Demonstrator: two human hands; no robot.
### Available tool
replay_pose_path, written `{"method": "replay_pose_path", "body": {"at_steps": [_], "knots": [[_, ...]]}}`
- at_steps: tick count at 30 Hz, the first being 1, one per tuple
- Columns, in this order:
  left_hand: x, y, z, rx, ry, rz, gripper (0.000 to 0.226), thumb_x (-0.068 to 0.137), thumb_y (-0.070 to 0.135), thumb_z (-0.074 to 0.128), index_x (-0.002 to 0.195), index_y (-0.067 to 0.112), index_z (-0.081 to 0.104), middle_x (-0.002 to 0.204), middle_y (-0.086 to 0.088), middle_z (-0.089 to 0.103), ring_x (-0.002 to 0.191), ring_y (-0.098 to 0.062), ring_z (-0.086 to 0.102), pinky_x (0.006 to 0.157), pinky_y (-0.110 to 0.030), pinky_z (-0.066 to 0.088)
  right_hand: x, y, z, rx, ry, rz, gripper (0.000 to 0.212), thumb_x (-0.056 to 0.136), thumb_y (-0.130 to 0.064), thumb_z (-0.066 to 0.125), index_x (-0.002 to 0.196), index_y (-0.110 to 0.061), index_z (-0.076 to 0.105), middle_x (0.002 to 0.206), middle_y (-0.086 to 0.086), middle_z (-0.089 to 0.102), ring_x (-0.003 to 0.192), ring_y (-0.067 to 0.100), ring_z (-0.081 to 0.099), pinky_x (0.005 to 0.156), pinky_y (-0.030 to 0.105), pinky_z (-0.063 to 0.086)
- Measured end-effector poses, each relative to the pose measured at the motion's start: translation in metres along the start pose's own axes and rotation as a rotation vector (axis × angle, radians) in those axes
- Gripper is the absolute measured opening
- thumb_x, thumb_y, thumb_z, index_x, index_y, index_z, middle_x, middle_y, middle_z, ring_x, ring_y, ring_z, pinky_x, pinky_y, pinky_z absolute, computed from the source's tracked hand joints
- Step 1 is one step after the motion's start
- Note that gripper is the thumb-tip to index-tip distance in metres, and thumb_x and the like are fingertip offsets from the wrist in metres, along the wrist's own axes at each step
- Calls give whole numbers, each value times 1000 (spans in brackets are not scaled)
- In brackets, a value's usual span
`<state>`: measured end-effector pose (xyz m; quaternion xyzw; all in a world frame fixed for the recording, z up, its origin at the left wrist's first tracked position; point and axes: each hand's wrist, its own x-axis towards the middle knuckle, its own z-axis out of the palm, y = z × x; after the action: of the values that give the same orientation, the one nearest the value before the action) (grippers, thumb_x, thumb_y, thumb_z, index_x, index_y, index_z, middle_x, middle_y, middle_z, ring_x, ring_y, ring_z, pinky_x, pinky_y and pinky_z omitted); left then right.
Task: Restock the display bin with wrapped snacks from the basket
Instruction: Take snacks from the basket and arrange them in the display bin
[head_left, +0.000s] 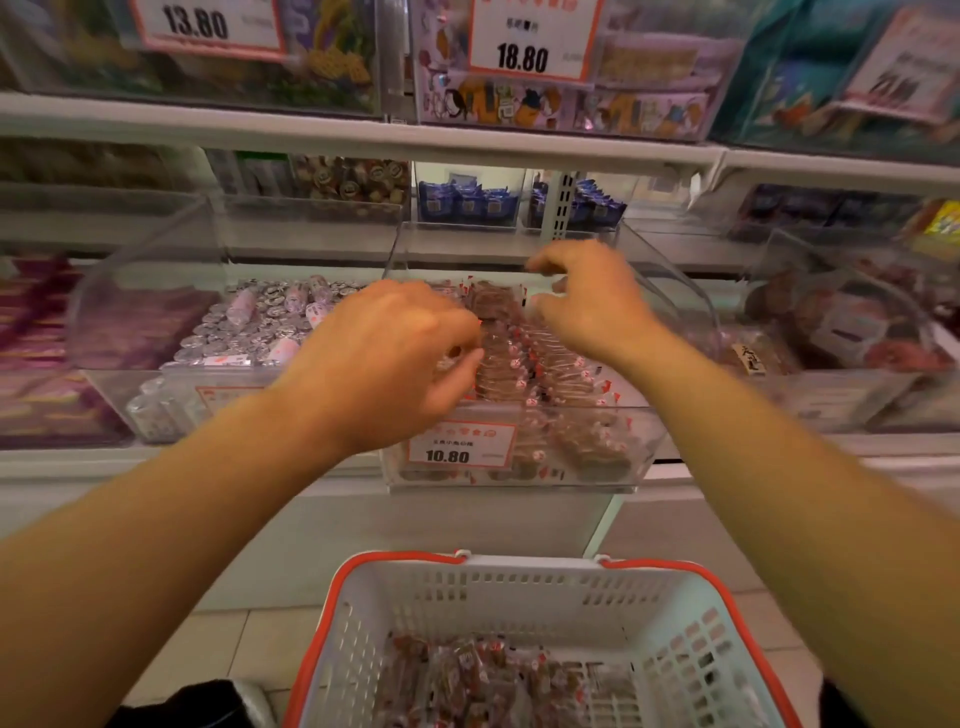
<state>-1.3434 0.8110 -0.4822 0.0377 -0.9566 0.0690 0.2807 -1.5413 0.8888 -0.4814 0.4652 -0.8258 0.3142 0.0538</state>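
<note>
Wrapped snacks (483, 670) in the basket (691, 613), judged light and crinkly, are best pinched at wrapper ends; left hand (384, 358) and right hand (587, 296) are loosely curled over the display bin (649, 441), grip unclear.

Display bin (519, 480) on shelf, wrapped snacks (524, 353) inside; basket (519, 597) below, before it, on floor.

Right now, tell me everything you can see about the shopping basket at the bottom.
The basket looks like white plastic with slotted walls and an orange-red rim; white clips sit on its far rim, where a handle probably attaches. It stands upright and open below the display bin, at the bottom of the view, its near edge cut off. A loose layer of brown wrapped snacks in clear wrappers with red and white marks covers its floor. Neither hand touches it; both are up at the bin.
</note>
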Motion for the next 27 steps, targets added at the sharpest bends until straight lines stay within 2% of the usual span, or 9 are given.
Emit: {"method": "replay_pose_path", "body": {"at_steps": [3, 7, 9, 12, 14, 16, 19, 24, 27], "knots": [[-13, 33, 7, -104, 113, 94, 25, 89, 29, 55, 65, 21, 51, 59, 3, 57, 51, -23, 55, 47, -31, 46, -91, 14, 1, 216, 479, -265, 9, 94, -17, 63, 96, -23, 69, 85, -14, 66, 77, 1, 61, 72, 9, 45], [-51, 85, 64, -152, -250, 177, 25, 87, 29, 56, 64, 19, 52, 61, -4, 62, 55, -32, 59, 48, -34, 45, -194, 61, 65, 187, 655, -208, 22, 99, -10, 51, 106, -5, 72, 106, 9, 68, 98, 25, 62, 89, 32, 49], [-76, 104, 100, -135, -612, 101, 23, 91, 37, 52, 77, 21, 59, 78, -6, 68, 72, -32, 64, 59, -35, 46, -227, 77, 105, 165, 446, -69, 24, 96, -6, 52, 110, 0, 71, 112, 17, 66, 107, 31, 60, 96, 37, 48], [-128, 122, 153, -215, -1016, -182, 27, 91, 43, 55, 105, 22, 66, 107, -3, 69, 99, -28, 62, 83, -33, 45, -271, 106, 152, 121, -246, 113, 29, 95, -19, 59, 121, -6, 65, 122, 16, 62, 114, 34, 58, 95, 38, 47], [-171, 135, 187, -355, -1221, -426, 40, 93, 42, 58, 126, 19, 59, 126, 3, 58, 116, -27, 55, 93, -30, 43, -306, 132, 175, 89, -739, 319, 53, 90, -35, 67, 136, -13, 52, 136, 16, 54, 127, 34, 50, 97, 33, 43], [-211, 151, 214, -392, -1405, -606, 64, 94, 42, 60, 147, 14, 38, 151, -8, 40, 133, -31, 44, 107, -38, 40, -339, 153, 191, 190, -981, 661, 88, 76, -34, 84, 148, -18, 36, 152, 13, 39, 134, 30, 42, 101, 27, 40], [-248, 180, 242, -452, -1519, -803, 89, 89, 42, 68, 154, 8, 18, 157, -16, 29, 139, -32, 39, 112, -38, 37, -374, 172, 207, 97, -983, 959, 124, 59, -35, 95, 154, -25, 17, 162, 17, 9, 143, 38, 27, 113, 43, 34], [-265, 212, 270, -593, -1494, -1068, 92, 88, 48, 66, 153, 4, 17, 156, -16, 30, 137, -33, 40, 109, -37, 40, -375, 189, 233, 46, -954, 1148, 134, 60, -77, 75, 158, -13, 11, 165, 17, 6, 149, 39, 17, 118, 50, 27], [-268, 226, 283, -587, -1477, -1143, 92, 90, 59, 56, 154, 4, 18, 159, -19, 20, 142, -36, 32, 113, -41, 35, -368, 191, 245, -18, -925, 1147, 138, 57, -84, 70, 155, -4, 14, 163, 19, 14, 146, 37, 27, 113, 47, 37]]}}
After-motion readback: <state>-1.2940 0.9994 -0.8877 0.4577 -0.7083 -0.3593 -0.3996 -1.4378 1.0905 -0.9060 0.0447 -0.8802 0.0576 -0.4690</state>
